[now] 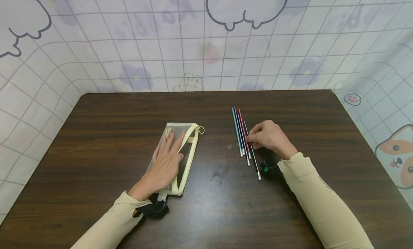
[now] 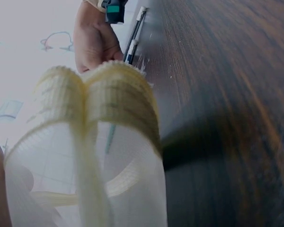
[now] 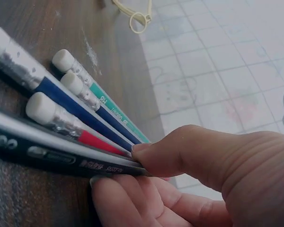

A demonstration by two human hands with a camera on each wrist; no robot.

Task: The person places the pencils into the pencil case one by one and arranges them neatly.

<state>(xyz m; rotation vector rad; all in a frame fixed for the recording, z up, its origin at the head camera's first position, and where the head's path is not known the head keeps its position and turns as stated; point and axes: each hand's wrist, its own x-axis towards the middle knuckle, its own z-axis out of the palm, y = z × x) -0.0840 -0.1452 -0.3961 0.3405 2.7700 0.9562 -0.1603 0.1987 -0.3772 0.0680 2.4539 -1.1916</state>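
On the dark tabletop (image 1: 213, 220), head view: left hand (image 1: 162, 166) lies flat across the clear pouch (image 1: 189, 159), fingers straight, gripping nothing; right hand (image 1: 271, 136) pinches the black pencil (image 1: 254, 159), outermost on the right of the pencil row. Left wrist view: yellow-trimmed pouch bulges before the camera; uneven pressing might let it skid or crumple. Right wrist view: thumb and fingers pinch the black barrel, with the red pencil (image 3: 102, 147) close alongside; likely fault, lifting drags that neighbour and sets others rolling. Off-centre pinch could also let the eraser end dip.
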